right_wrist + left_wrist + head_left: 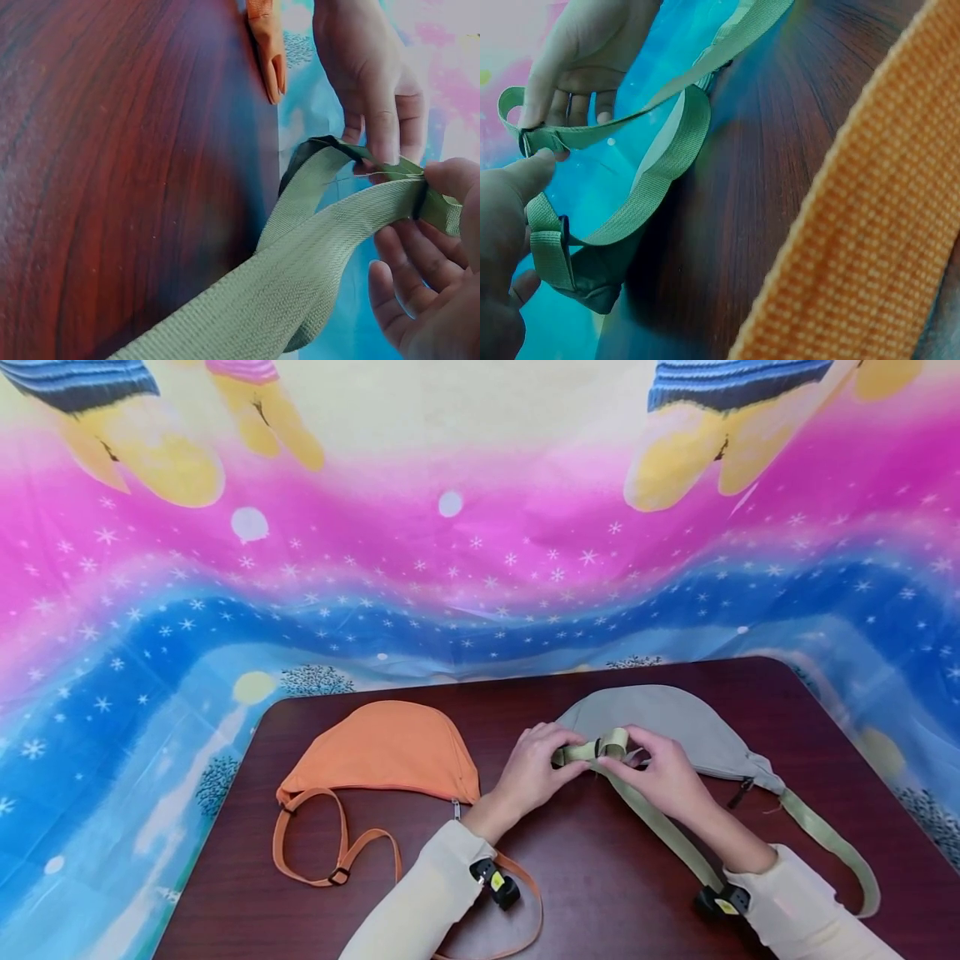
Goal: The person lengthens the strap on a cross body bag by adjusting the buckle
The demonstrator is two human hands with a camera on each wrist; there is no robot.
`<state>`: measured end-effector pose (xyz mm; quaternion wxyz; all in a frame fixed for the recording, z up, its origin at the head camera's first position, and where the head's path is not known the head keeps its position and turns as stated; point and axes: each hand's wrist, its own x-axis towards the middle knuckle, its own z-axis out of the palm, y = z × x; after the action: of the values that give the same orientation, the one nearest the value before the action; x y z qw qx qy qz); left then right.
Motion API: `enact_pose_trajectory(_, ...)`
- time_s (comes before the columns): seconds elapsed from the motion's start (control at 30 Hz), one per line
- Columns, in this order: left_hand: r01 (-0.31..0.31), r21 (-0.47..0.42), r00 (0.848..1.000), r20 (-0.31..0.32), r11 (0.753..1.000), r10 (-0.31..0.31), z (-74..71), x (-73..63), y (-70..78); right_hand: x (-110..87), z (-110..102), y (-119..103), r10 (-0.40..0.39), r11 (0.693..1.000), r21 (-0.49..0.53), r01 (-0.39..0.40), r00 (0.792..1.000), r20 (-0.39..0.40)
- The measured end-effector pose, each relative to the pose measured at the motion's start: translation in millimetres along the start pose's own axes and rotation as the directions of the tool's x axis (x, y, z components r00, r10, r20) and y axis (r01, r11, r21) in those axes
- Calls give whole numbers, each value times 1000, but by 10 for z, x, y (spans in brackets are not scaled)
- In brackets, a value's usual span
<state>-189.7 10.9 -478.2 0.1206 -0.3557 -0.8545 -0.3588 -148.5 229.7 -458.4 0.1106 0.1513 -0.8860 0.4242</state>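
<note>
My left hand [531,770] and right hand [669,778] come together over the near edge of a grey-green waist bag [660,714]. Between them they pinch its green webbing strap [660,827], held up off the table. A dark strap slider [420,201] sits on the webbing right at my right thumb, with a small loop of strap standing beyond it. In the left wrist view another dark slider [564,229] shows on the strap by my left fingers. Part of the bag is hidden behind both hands.
An orange waist bag [386,747] lies to the left, its thin orange strap [345,852] looping toward the front, partly beneath my left forearm. The dark wooden table [600,893] ends at a printed cloth backdrop [450,568]. The green strap's other stretch curves at the right.
</note>
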Motion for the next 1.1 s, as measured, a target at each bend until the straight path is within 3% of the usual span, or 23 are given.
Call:
enact_pose_trajectory(0.17, -32, -36, 999, -9, 999, 31, -3, 12, 6, 7, 23, 7, 3, 1000, 6, -3, 1000, 17)
enact_pose_trajectory(0.63, -47, -96, 999, -19, 994, 45, 0, 29, -16, -21, 28, 27, 30, 999, 19, -32, 997, 73)
enact_pose_trajectory(1.1, -13, -111, 998, 66, 994, 20, -9, 23, -5, -24, 10, 29, 68, 997, 22, -72, 990, 127)
